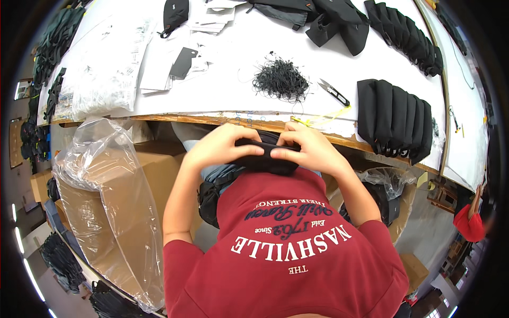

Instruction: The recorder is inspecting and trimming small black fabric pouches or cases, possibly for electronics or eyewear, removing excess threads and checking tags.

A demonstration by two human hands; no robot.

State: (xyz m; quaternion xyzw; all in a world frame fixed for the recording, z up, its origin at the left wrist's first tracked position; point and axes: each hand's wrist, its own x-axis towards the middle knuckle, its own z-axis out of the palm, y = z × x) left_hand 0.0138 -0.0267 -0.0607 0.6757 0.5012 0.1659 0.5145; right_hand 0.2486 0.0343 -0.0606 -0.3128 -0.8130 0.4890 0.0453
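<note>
Close to my body, at the table's front edge, both hands grip a black fabric pouch (273,160). My left hand (229,145) pinches its left part between thumb and fingers. On the other side my right hand (308,147) has its thumb on the near face, fingers curled behind. The fingers partly cover the pouch. Beyond the hands lies a tangled heap of black thread clippings (281,79). Black-handled thread snips (335,93) rest right of the heap, and a yellow strip (323,118) lies near the edge.
Rows of black pouches (395,117) stand at the right; more black fabric bags (339,24) lie behind. Clear plastic bags (106,69) and white cards (156,79) cover the table's left. A plastic-covered carton (106,212) stands below left. A person in red (469,222) is far right.
</note>
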